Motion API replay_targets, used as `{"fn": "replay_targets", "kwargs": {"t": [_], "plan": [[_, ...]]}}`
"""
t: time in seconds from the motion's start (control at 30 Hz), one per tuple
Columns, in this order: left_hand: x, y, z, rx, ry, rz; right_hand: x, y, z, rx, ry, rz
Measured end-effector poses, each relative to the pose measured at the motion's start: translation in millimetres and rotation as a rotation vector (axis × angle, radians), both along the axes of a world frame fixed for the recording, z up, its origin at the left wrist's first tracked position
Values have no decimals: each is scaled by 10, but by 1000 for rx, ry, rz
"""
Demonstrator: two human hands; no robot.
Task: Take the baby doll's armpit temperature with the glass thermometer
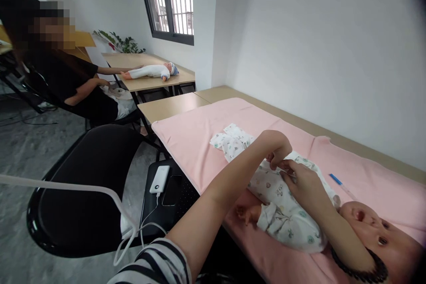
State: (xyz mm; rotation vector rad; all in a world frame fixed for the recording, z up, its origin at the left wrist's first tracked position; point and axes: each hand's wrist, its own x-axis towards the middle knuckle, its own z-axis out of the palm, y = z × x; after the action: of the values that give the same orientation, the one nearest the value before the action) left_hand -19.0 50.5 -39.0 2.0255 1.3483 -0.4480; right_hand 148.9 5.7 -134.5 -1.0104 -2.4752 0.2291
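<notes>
A baby doll [358,216] lies on its back on a pink cloth [186,142], its head at the lower right. It wears a white printed baby outfit [278,195]. My left hand [278,144] is bent down at the wrist over the doll's middle, fingers curled closed at the front of the outfit. Close against it, my right hand [308,184] reaches across the doll's chest, fingertips pinched on the same spot of fabric. The small part between the fingertips is hidden. A dark beaded bracelet [361,270] circles my right wrist.
A blue-capped stick [335,179] lies beyond the doll. Left of the table are a black chair [83,186] and a white power bank [160,179] with a cable, beside a phone [172,190]. Farther back, a seated person [89,84] touches another doll [149,71].
</notes>
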Motion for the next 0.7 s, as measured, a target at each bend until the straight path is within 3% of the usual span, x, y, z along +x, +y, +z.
{"fn": "replay_targets", "kwargs": {"t": [0.17, 0.4, 0.7], "plan": [[-5, 21, -24, 3, -3, 18, -13, 1, -22, -23, -3, -18], [10, 21, 10, 17, 72, -95, -24, 43, -52, -146, 55, 6], [-8, 132, -66, -29, 24, -89, -65, -47, 56, -203, 114, 15]]}}
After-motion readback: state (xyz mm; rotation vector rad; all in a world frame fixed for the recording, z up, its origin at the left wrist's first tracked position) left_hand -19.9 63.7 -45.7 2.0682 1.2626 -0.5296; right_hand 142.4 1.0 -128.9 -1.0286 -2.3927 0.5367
